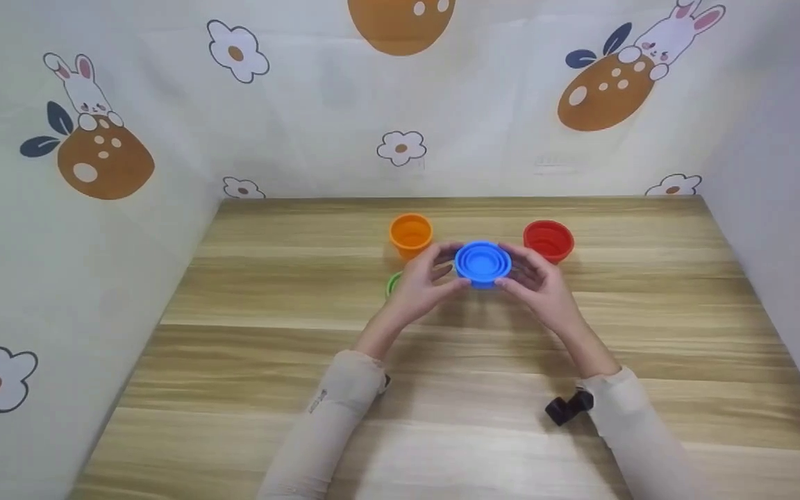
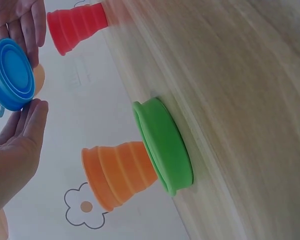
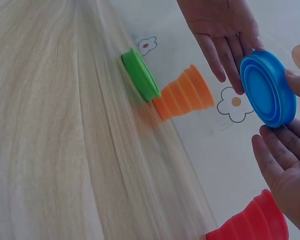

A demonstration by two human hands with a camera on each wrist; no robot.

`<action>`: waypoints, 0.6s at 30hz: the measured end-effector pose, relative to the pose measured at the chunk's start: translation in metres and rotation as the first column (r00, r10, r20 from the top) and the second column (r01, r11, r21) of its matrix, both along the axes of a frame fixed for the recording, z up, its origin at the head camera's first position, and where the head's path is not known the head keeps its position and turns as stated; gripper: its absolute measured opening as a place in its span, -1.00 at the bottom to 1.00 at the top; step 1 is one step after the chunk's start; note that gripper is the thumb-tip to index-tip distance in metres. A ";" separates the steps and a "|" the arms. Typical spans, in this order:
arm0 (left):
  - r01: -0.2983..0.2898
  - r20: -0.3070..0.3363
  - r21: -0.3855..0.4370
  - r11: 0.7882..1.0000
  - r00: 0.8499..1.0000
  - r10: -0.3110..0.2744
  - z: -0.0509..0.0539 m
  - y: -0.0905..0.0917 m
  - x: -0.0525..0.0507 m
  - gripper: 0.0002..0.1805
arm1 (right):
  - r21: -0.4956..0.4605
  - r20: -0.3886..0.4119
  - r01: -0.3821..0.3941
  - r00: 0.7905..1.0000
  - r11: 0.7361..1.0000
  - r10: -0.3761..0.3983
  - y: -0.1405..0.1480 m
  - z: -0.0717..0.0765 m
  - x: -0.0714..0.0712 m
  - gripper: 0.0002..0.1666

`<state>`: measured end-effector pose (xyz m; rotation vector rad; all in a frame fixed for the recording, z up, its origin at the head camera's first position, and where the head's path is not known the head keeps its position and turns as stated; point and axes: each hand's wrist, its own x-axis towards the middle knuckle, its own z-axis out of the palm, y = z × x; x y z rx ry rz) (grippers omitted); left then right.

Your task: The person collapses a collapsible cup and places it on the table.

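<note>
A blue collapsible cup (image 1: 483, 262), folded flat into rings, is held above the table between both hands. My left hand (image 1: 422, 283) pinches its left edge with thumb and fingertips; my right hand (image 1: 540, 286) pinches the right edge the same way. In the left wrist view the blue cup (image 2: 12, 74) is at the left, clear of the table. The right wrist view shows the blue cup (image 3: 267, 89) between the fingertips of the left hand (image 3: 224, 35) and the right hand (image 3: 290, 167).
An orange cup (image 1: 410, 235), expanded, stands behind my left hand. An expanded red cup (image 1: 549, 240) stands behind my right hand. The flattened green cup (image 2: 165, 147) lies on the wooden table (image 1: 442, 417) near the orange one, mostly hidden by my left hand in the head view.
</note>
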<state>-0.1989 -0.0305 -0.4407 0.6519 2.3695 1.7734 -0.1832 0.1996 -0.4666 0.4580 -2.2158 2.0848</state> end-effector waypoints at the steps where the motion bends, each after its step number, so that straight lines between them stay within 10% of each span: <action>1: 0.001 -0.001 -0.003 1.000 1.000 -0.001 0.000 0.000 0.000 -0.37 | 0.002 0.003 0.000 1.000 1.000 0.000 0.000 0.000 0.000 -0.33; 18: 0.032 0.045 -0.029 0.999 0.999 -0.031 -0.005 0.002 -0.004 -0.36 | 0.047 0.052 0.003 0.999 0.999 -0.006 0.001 -0.011 -0.008 -0.23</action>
